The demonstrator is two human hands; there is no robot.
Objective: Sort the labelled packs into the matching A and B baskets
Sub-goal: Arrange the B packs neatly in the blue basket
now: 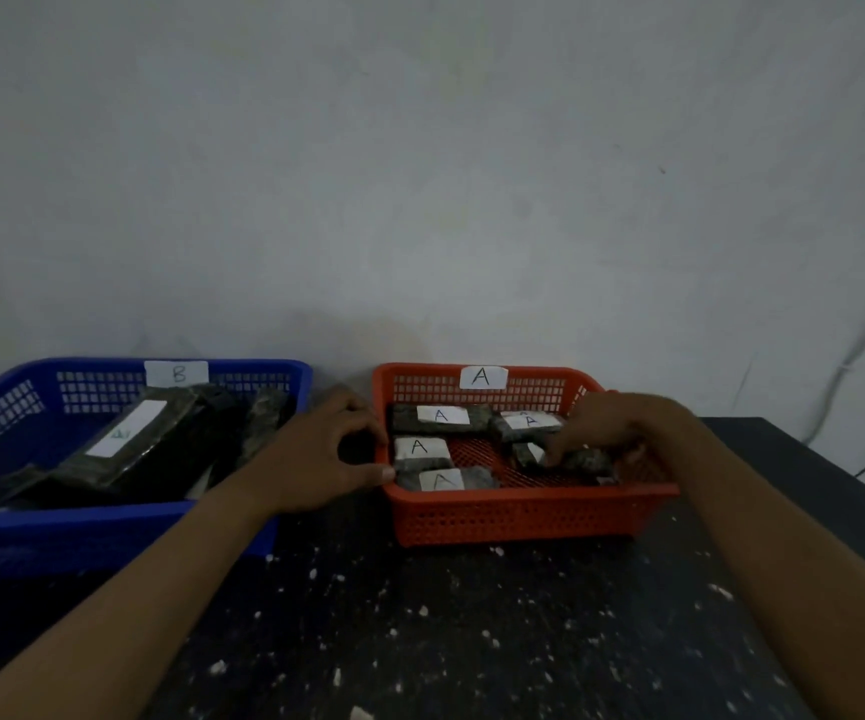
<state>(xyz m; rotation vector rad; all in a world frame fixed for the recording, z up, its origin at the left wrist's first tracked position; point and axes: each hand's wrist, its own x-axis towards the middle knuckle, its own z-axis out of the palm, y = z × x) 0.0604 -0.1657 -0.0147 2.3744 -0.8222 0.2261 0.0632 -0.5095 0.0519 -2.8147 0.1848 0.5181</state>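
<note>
Dark packs with white paper labels lay in two baskets on a speckled black table (472,615). The red basket (518,517), tagged "A" on its back wall, held four packs reading "A" and a fifth pack (575,458), its label half hidden, under the right hand (612,433), whose fingers were closed on it. The left hand (326,454) pinched the red basket's left rim between thumb and fingers. The blue basket (108,527), tagged "B", held larger dark packs; the label on the top one (128,433) was too blurred to read.
</note>
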